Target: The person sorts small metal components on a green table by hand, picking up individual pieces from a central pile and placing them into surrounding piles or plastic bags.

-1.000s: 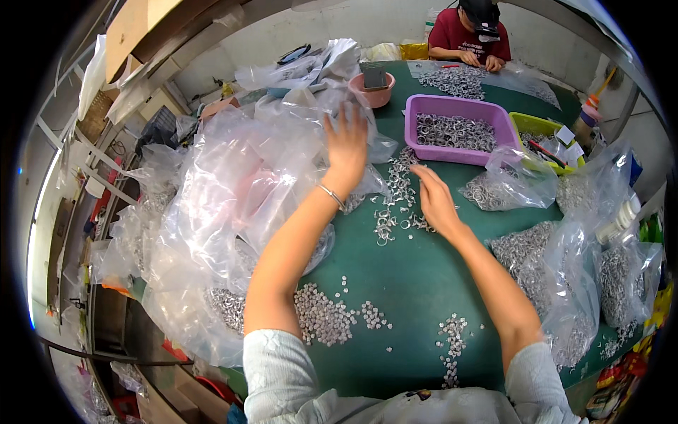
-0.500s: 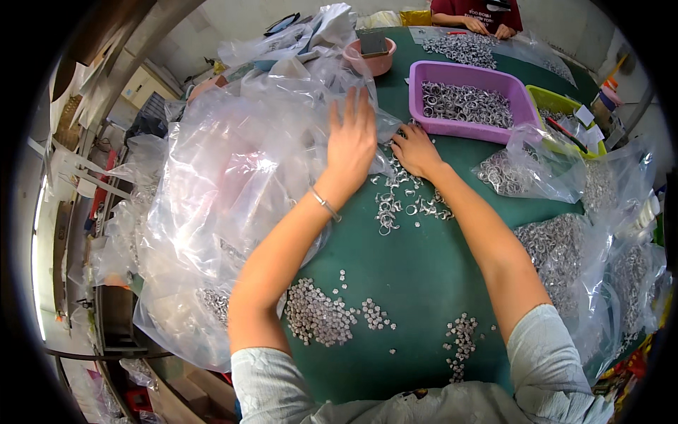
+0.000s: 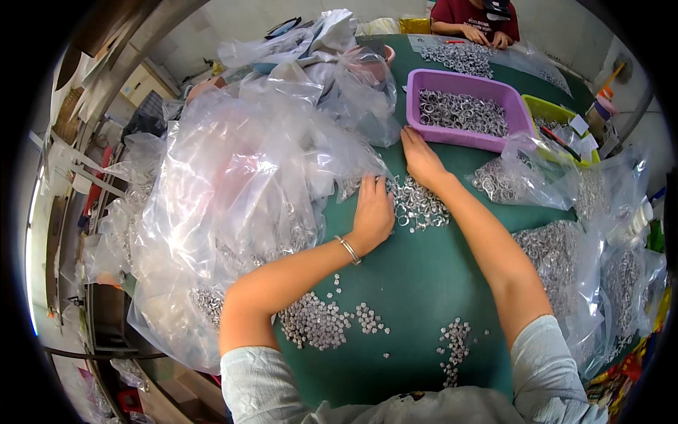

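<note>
Left fingers: the fingers (image 3: pixel 373 189) of the left hand (image 3: pixel 372 215) lay flat and slightly spread, pinching nothing, their tips at the edge of a heap of small silver rings (image 3: pixel 417 203) and just under the lip of a big clear plastic bag (image 3: pixel 240 184).
Right fingers: the fingers (image 3: pixel 411 138) of the right hand (image 3: pixel 422 157) lay flat, close together and gripping nothing, at the far edge of the same heap, just short of the purple tray (image 3: pixel 417 88).
Rings: the heap sat on the green table (image 3: pixel 424 283) between the two hands, touching both.
Change, left hand: half a second earlier it rested higher up on the plastic bag; it had come down off the bag onto the table beside the rings.
Change, right hand: it had stayed near the tray, with the heap now drawn closer in between the palms.
Wrist: a thin silver bangle (image 3: pixel 347 249) circled the left wrist.
Tray: the purple tray held more silver rings; a yellow-green tray (image 3: pixel 558 116) stood just beside it.
Near side: flat patches of small pale pieces (image 3: pixel 314 321) lay on the table toward the person.
Right side: further clear bags of rings (image 3: pixel 558 268) stood along the table's edge.
Far end: another person in a dark red top (image 3: pixel 473 14) worked at a separate spread of rings.
</note>
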Motion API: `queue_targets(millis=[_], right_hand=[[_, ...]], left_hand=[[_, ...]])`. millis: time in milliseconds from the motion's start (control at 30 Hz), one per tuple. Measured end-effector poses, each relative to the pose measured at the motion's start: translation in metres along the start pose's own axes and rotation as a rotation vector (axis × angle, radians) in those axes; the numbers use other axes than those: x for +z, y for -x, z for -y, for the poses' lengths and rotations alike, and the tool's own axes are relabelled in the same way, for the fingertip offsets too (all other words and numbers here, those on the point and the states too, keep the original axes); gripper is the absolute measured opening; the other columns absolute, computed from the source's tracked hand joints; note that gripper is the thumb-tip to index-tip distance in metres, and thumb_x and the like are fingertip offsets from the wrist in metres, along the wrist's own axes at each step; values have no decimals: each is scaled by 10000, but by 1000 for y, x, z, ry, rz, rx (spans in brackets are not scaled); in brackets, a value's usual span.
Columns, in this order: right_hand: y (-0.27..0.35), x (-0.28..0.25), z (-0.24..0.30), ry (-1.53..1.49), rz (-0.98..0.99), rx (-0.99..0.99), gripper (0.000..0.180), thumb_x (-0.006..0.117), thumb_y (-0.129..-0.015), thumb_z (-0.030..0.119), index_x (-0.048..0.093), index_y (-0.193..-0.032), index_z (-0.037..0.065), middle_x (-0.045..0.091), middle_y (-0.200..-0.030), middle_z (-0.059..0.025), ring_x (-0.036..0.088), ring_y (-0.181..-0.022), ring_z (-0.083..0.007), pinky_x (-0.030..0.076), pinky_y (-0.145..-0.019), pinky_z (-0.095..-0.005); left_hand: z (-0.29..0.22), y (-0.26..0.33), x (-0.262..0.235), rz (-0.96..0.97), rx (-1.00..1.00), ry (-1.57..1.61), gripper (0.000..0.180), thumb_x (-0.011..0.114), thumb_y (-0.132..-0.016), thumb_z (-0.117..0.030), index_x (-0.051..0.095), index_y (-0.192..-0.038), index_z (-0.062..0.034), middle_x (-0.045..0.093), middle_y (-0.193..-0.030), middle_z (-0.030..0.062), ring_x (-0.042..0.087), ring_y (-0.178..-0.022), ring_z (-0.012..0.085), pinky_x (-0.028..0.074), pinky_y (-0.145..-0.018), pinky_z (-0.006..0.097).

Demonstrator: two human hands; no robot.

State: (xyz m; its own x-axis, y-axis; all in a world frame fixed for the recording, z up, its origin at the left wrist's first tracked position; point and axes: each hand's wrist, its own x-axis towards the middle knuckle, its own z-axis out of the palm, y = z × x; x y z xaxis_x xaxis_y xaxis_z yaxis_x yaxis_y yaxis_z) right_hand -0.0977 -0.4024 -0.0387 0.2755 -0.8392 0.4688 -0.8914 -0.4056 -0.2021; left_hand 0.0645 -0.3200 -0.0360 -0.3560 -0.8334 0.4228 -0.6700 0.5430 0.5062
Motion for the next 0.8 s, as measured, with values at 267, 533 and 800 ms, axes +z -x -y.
queue_targets(millis=[267,533,800], right_hand=[[-46,9,44,400,534,346,565,546,-793,163,391,-1240,-146,352,-1345,-262,376,-1236,-333,350,-995,-362],[33,-26,19,-260,411,64,362,554,-804,119,528,-1099,-89,478,-1226,-259,479,-1117,-353,398,-945,-384],[42,-13,-25,-151,-112,76,365,502,-892,252,539,-1137,-15,542,-1181,-183,464,-1152,-330,366,-965,-412]], left_hand=[[15,-26,3,-88,-132,76,728,604,-832,-223,190,-1325,115,241,-1370,322,252,-1283,443,237,-1070,413],[38,-14,1,-77,-153,-80,653,593,-834,-188,252,-1302,114,255,-1355,324,272,-1277,423,242,-1062,420],[4,-46,12,-426,-210,303,422,656,-763,-153,486,-1075,76,527,-1013,246,499,-963,388,372,-883,415]])
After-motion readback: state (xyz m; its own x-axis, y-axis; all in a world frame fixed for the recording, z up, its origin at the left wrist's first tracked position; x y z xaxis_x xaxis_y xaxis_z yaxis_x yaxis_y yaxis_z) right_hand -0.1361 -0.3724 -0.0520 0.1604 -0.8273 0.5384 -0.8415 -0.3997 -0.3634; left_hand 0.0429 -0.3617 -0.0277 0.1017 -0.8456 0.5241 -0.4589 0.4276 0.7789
